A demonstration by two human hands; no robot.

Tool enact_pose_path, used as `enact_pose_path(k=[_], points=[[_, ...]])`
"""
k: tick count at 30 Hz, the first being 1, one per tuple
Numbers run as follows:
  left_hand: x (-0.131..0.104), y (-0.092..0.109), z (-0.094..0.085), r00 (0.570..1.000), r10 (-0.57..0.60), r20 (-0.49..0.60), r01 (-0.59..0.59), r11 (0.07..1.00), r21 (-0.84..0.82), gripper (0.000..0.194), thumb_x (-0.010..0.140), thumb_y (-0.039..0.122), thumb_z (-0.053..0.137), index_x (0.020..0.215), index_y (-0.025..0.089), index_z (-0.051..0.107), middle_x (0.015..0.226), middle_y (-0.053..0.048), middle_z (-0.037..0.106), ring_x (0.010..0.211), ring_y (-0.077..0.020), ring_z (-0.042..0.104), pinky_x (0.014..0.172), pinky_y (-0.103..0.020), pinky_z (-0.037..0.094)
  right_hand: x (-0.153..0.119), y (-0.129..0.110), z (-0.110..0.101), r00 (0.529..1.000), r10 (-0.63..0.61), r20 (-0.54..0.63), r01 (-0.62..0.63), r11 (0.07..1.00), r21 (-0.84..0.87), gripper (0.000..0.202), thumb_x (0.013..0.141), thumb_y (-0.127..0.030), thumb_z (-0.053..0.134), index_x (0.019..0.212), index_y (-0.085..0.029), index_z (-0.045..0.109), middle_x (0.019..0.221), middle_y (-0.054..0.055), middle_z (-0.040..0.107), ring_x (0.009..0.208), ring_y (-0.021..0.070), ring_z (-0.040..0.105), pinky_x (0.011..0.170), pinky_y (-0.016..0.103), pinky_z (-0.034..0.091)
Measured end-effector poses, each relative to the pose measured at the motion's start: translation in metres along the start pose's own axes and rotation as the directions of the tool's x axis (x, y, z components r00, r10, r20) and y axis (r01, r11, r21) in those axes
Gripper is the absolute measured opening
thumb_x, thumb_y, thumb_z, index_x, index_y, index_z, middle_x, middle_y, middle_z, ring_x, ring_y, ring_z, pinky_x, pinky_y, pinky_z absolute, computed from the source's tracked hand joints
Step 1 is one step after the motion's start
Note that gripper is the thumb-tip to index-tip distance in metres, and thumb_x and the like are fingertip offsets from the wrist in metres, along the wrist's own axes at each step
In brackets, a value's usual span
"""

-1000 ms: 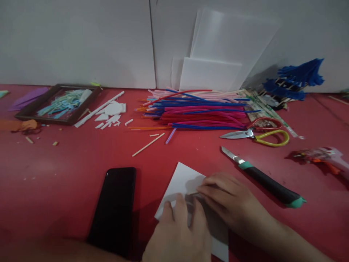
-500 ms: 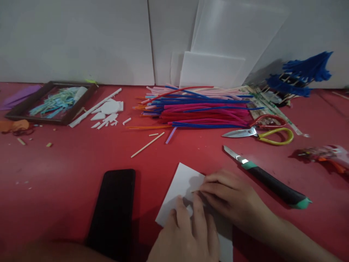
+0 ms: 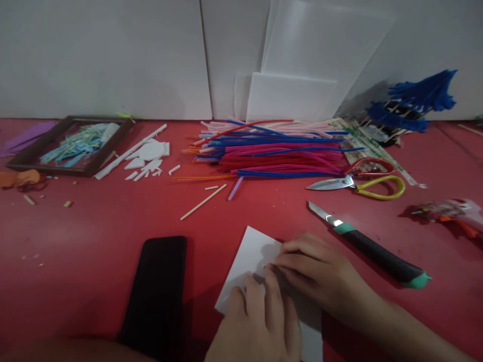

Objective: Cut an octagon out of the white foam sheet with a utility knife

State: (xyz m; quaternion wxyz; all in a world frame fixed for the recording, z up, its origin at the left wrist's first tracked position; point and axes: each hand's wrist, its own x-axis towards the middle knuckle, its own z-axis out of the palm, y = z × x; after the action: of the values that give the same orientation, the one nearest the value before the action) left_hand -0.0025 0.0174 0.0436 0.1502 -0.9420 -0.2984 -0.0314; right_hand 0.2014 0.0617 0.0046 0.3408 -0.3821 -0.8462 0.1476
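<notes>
Since the earlier frame, the left hand (image 3: 256, 319) has been moved nearer the right hand (image 3: 315, 266). The card (image 3: 246, 254), at lower centre, is touched by spread left fingers; whether anything is pinched by the right cannot be told. Flatness is best kept by light pressure.

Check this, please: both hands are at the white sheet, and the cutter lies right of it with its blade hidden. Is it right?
The blade is not hidden but exposed, as the head view shows. The left hand and right hand are at the white sheet, and the cutter lies right of it.
</notes>
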Motion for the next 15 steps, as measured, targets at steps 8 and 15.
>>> enact_pose_path(k=[8, 15], points=[[-0.002, -0.001, 0.007, 0.998, 0.039, -0.051, -0.038, 0.999, 0.009, 0.031, 0.103, 0.019, 0.047, 0.125, 0.016, 0.068, 0.120, -0.011, 0.076, 0.109, -0.0234, 0.070, 0.085, -0.035, 0.053, -0.002, 0.001, -0.005, 1.000, 0.025, -0.009, -0.026, 1.000, -0.009, 0.015, 0.099, -0.018, 0.058, 0.107, -0.021, 0.070, 0.098, 0.008, 0.074, 0.088, 0.0186, 0.072, 0.074, 0.029, 0.062], [-0.002, -0.002, 0.003, 0.999, 0.031, -0.043, -0.028, 0.998, 0.063, 0.028, 0.103, 0.017, 0.045, 0.122, 0.018, 0.065, 0.122, -0.006, 0.076, 0.109, -0.0220, 0.072, 0.091, -0.035, 0.051, -0.007, 0.008, -0.018, 0.998, 0.065, 0.025, -0.064, 0.998, -0.024, 0.015, 0.098, -0.018, 0.059, 0.100, -0.023, 0.073, 0.099, 0.008, 0.074, 0.088, 0.0184, 0.075, 0.076, 0.028, 0.063]])
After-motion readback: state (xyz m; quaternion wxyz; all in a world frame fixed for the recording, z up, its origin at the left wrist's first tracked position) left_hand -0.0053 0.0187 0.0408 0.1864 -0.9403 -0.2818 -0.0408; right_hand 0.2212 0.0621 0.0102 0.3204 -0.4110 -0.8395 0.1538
